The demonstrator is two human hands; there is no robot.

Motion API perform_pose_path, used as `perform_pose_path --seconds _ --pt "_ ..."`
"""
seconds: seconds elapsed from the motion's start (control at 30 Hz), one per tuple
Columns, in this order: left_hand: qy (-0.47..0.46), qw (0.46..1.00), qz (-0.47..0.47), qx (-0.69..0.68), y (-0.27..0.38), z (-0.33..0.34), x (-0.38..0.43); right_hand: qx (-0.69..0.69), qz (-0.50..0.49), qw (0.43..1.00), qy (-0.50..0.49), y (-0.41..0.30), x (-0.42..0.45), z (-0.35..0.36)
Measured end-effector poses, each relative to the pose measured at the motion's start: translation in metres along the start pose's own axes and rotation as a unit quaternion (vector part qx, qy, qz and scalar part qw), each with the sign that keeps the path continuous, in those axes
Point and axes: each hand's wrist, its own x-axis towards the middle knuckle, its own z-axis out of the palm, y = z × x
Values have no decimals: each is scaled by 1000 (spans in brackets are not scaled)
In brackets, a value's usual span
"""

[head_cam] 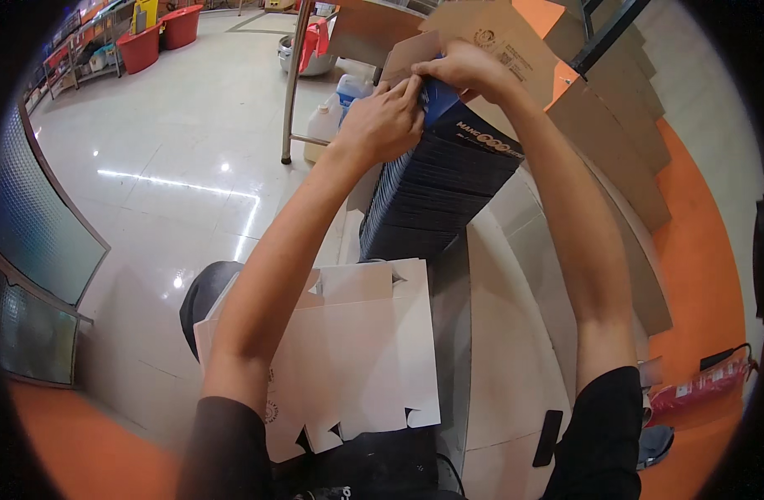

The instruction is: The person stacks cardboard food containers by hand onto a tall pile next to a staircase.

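A tall stack of dark blue printed cardboard boxes (pixel 432 187), folded flat, stands ahead of me. My left hand (pixel 388 119) lies at the upper left edge of the stack, fingers bent against a brown cardboard flap (pixel 410 56). My right hand (pixel 466 72) reaches over the top of the stack, its thumb and fingers closed on the top piece near that flap. Die-cut cardboard blanks (pixel 357 356), pale side up, rest across my lap below my forearms.
Brown cardboard sheets (pixel 607 125) lean at the right. A metal table leg (pixel 292 94) and plastic jugs (pixel 322 122) stand left of the stack. A black phone-like object (pixel 547 437) lies on the ledge, near a red fire extinguisher (pixel 700 387). Glass panels (pixel 44 206) stand far left.
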Motion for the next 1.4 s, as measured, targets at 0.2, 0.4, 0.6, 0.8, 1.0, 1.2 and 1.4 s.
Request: perform_pose_path --seconds 0.2,0.4,0.6,0.8,1.0,1.2,1.4 --pt "16 1000 4 14 -6 0 -4 6 17 1000 -20 4 8 2" --pt "14 1000 9 -3 -11 -3 -3 -75 53 995 -42 -8 12 8" --pt "31 999 22 35 -13 1 -5 -91 66 992 -59 -12 12 7" --pt "31 998 11 46 -14 -4 -6 -93 67 991 -71 -13 22 11" --pt "42 998 -5 52 -12 -1 -4 -134 72 986 -66 4 45 17" --pt "43 995 -23 84 -10 7 -3 -86 119 976 -163 5 55 19" --pt "-15 999 -10 27 -12 -8 2 -89 103 980 -144 -5 35 17"
